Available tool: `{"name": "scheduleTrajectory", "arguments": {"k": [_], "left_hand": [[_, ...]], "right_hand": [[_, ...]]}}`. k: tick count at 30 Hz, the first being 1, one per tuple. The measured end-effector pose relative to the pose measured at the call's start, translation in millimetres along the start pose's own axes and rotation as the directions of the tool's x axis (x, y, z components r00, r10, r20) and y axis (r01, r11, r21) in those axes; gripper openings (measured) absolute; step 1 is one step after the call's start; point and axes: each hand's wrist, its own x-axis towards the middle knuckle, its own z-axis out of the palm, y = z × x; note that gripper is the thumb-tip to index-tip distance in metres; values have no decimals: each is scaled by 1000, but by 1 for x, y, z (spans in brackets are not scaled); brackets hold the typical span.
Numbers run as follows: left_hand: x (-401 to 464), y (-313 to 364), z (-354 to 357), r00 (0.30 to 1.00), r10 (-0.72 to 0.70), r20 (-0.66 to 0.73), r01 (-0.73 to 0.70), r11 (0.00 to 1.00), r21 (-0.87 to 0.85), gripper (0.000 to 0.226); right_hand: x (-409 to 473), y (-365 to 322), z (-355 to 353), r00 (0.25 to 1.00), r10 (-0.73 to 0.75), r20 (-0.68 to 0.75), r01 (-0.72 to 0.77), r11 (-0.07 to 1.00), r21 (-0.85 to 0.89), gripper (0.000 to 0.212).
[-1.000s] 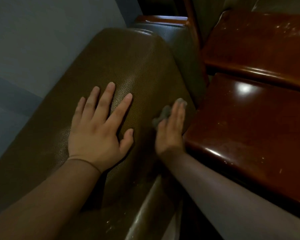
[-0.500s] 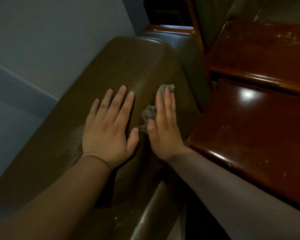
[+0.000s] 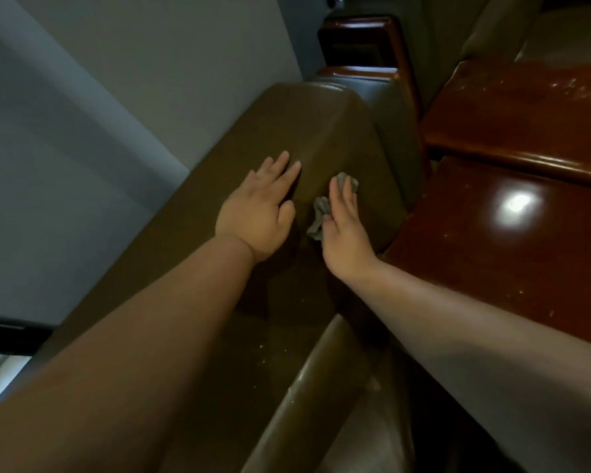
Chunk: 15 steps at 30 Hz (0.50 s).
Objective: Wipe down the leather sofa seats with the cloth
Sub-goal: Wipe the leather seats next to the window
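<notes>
Both hands are down on the olive-brown leather sofa back (image 3: 321, 131) at the centre of the frame. The left hand (image 3: 256, 216) lies flat, palm down, fingers straight and close together, pointing toward the upper right — nothing in its hold, just pressing on the leather. Just beside it, the right hand (image 3: 343, 233) is flat too, fingers straight, pressing the grey cloth (image 3: 321, 213) against the leather. The cloth is crumpled under the palm and fingers; one bunch pokes out beyond the fingertips, another spills out on the thumb side. Its long axis runs from lower left to upper right, roughly along the fingers.

No brand, label or writing can be read anywhere on the cloth or the leather.

To the right of the frame sit glossy reddish-brown wooden surfaces (image 3: 509, 233), one catching a bright glare spot. A pale grey wall (image 3: 99, 114) fills the upper left. Toward the bottom centre, a rounded leather edge (image 3: 297, 404) runs down — small pale specks dot the leather beside it.
</notes>
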Motion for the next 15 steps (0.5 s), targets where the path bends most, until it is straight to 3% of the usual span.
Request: {"name": "scheduleTrajectory", "arguments": {"k": [2, 4, 8, 13, 15], "left_hand": [[-22, -13, -8, 999, 8, 44, -7, 1000, -24, 61], [-54, -27, -3, 998, -25, 53, 22, 998, 58, 62], [-70, -32, 20, 995, -89, -45, 96, 978, 186, 70], [-65, -44, 37, 985, -38, -166, 61, 988, 139, 74], [-67, -46, 40, 982, -22, -190, 47, 991, 125, 74]], "right_hand": [[-3, -12, 3, 1000, 25, -8, -25, 999, 20, 60], [-6, -21, 19, 998, 49, -32, -49, 999, -13, 71], [0, -8, 38, 983, 11, -184, -20, 999, -46, 67], [8, 9, 45, 912, 266, -313, -250, 964, 91, 62], [-13, -3, 71, 940, 55, -337, -70, 997, -30, 68]]}}
